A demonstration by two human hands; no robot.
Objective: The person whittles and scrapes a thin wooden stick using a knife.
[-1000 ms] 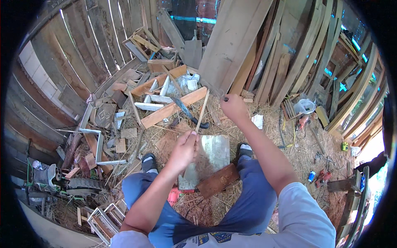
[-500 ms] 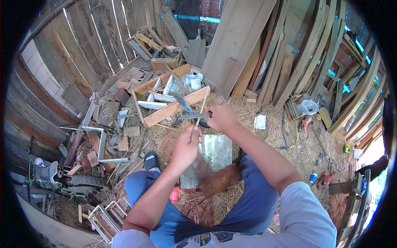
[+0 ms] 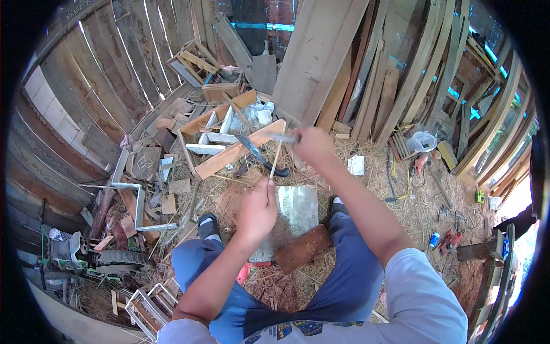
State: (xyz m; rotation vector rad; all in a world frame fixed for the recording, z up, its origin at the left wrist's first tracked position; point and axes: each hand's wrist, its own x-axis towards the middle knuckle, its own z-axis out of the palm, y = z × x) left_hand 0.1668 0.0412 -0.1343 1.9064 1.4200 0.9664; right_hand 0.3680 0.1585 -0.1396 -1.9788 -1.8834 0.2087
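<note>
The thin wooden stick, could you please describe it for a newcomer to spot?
Below the wide leaning board is the left hand. Gripped there, the thin wooden stick points up the picture, far slimmer than the tan plank beyond.

Right fist (image 3: pixel 314 149) beyond left fist (image 3: pixel 258 208)

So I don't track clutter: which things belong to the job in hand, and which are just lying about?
In use:
thin stick, in left hand
blurred knife, in right hand

Apparently lying about:
hook-handled tool
whitish tub
wide leaning board
</note>
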